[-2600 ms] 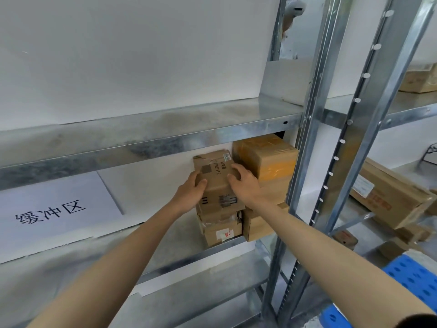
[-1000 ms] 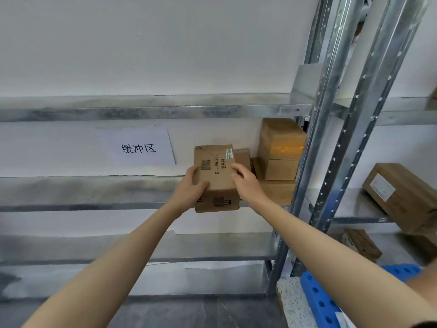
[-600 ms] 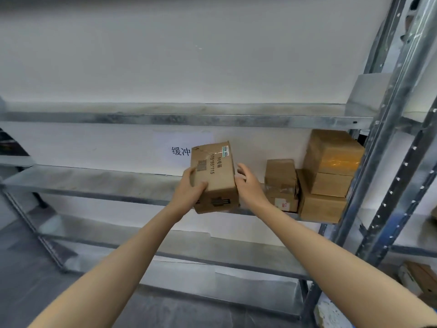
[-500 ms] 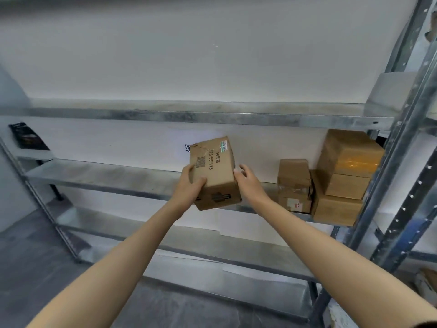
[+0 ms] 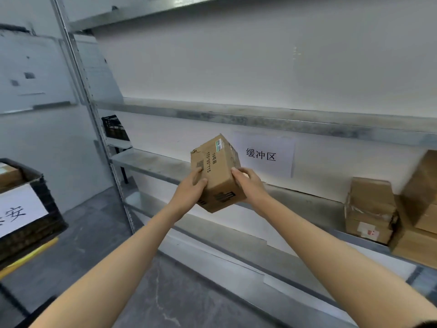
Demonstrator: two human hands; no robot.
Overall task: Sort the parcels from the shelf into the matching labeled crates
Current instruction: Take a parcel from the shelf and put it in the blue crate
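left hand [image 5: 191, 188] — bare | right hand [image 5: 248, 185] — bare | dark sleeve edge [image 5: 427, 325] on right upper arm

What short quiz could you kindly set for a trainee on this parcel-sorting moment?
1. True or false: the cardboard parcel lies on the metal shelf.
2. Where in the view is the black crate with the paper label? A: at the left. B: at the right. C: on the top shelf.
3. Fill in: the stacked parcels sit on the shelf to the ___ of the paper sign.
Key: 1. False: the left hand and the right hand hold it in the air. 2. A. 3. right.
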